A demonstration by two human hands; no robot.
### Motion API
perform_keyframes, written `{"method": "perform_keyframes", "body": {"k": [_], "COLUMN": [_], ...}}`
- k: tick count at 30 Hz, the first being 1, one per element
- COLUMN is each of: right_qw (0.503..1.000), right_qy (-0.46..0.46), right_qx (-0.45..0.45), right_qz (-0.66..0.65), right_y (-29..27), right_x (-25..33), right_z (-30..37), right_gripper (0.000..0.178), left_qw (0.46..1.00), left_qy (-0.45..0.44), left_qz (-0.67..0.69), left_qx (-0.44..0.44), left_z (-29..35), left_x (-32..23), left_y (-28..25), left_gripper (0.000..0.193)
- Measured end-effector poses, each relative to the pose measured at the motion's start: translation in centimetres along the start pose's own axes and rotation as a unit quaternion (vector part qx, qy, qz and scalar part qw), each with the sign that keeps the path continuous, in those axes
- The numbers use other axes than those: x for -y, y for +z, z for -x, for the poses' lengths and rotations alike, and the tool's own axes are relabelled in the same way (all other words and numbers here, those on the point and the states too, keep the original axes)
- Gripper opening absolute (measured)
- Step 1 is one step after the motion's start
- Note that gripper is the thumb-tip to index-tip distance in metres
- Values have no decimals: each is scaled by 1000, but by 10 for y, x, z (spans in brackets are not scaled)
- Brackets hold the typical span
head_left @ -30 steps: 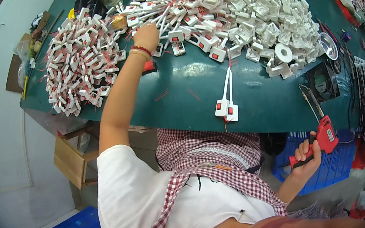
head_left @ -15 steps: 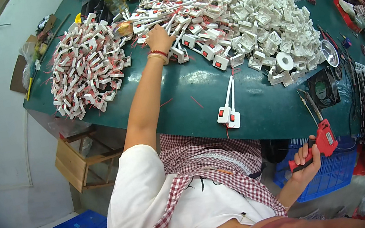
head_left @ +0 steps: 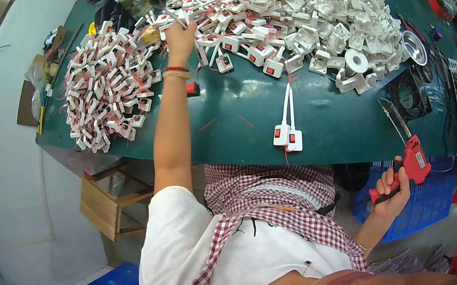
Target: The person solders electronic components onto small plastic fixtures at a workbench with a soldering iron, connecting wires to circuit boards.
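Left grip shifted leftward, switches alongside

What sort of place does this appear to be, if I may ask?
Probably a small assembly workshop: a green worktable bears a heap of white switch pieces and a heap of white housings, and the right hand holds what looks like a red soldering gun.

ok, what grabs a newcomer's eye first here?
Likely the heap of white plastic housings sprawling right of centre on the green table. Next, the red gun-shaped tool in the right hand, beside the table's near edge. Then the left hand at the white red-switched pieces, far middle.
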State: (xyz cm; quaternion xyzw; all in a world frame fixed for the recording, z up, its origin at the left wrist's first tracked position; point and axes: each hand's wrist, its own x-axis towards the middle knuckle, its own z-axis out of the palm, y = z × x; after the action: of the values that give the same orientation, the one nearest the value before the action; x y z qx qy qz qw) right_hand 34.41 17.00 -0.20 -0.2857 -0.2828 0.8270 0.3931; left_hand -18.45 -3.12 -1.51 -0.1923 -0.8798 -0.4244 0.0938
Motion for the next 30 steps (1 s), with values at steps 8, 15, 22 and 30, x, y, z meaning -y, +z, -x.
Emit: {"method": "perform_keyframes", "body": {"k": [8, 15, 22, 30], "right_qw": [1000, 999, 1000, 998], "right_qy": [-7, 5, -6, -4], "right_qx": [21, 40, 30, 59], "right_qz": [7, 0, 2, -14], "right_y": [-1, -5, -15, -3], "right_x": [-4, -4, -3, -5], "right_z": [-3, -4, -1, -2], "right_gripper": [31, 30, 31, 31], "left_qw": [915, 950, 919, 837], "left_qy": [-26, 71, 290, 457], "left_qz": [207, -65, -16, 27], "left_qx": [344, 297, 266, 299], "left_z": [102, 176, 180, 150], "left_x": [-88, -74, -89, -113], "left_y": [2, 47, 20, 79], "left_gripper": [25, 38, 14, 17]}}
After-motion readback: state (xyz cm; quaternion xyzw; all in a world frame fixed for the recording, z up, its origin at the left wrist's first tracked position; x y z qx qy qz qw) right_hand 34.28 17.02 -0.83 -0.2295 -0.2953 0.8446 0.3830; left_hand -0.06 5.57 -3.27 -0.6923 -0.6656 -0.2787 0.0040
